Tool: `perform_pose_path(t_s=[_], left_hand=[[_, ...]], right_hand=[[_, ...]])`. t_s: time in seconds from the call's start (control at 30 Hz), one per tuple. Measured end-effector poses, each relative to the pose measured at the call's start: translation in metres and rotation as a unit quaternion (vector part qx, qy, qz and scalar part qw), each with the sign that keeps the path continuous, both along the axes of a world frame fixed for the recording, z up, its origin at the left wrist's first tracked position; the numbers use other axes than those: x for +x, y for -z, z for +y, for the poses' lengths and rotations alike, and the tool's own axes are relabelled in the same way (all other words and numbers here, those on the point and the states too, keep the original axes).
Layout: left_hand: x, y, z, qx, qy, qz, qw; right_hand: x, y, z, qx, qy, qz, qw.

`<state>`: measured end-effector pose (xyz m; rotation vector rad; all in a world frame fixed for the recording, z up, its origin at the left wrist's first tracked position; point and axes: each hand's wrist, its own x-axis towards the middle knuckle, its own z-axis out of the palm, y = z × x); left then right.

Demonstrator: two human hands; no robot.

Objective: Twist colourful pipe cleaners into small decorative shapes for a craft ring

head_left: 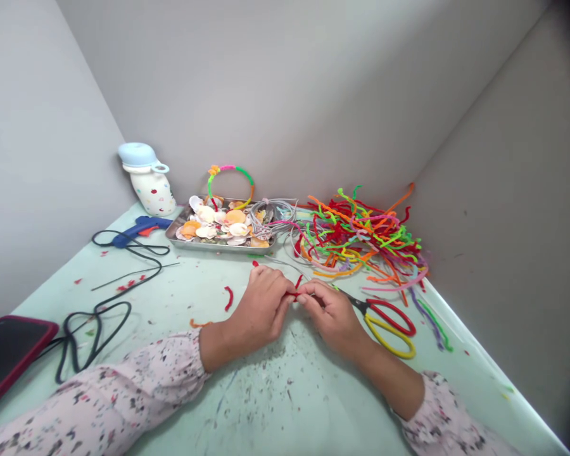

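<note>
My left hand (262, 303) and my right hand (330, 311) meet over the middle of the table, their fingertips pinching a short red pipe cleaner (298, 282) between them. One end of it pokes up past the fingers; the rest is mostly covered. Left of my left hand lies a cut piece of red pipe cleaner (228, 298), with an orange piece (199, 323) beside my wrist. Scissors (390, 329) with one red and one yellow handle loop lie just right of my right hand, their blades partly hidden behind it.
A metal tray (218, 246) of seashells stands at the back, a colourful ring (253, 183) upright in it. Tangled pipe cleaners (361, 231) heap at back right. Leftward are a bottle (152, 191), blue glue gun (142, 229), black cable (97, 310) and phone (9, 354). Grey walls enclose the table.
</note>
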<state>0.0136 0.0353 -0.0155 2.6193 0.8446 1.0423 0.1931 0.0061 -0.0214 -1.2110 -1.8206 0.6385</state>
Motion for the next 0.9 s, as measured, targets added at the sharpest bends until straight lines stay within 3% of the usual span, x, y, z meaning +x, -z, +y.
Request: perform_pose_path(t_s=[0.23, 0.67, 0.9], left_hand=[[0.0009, 0.0006, 0.0010, -0.012, 0.001, -0.011, 1.000], [0.0007, -0.0019, 0.0001, -0.012, 0.009, 0.000, 1.000], [-0.0005, -0.0025, -0.0009, -0.031, -0.010, -0.036, 0.999]], right_hand=[[0.0008, 0.0044, 0.0000, -0.032, -0.007, 0.064, 0.997], [0.0030, -0.0013, 0.0012, -0.012, -0.044, 0.026, 0.999], [0.0011, 0.0008, -0.0016, 0.031, 0.007, 0.056, 0.998]])
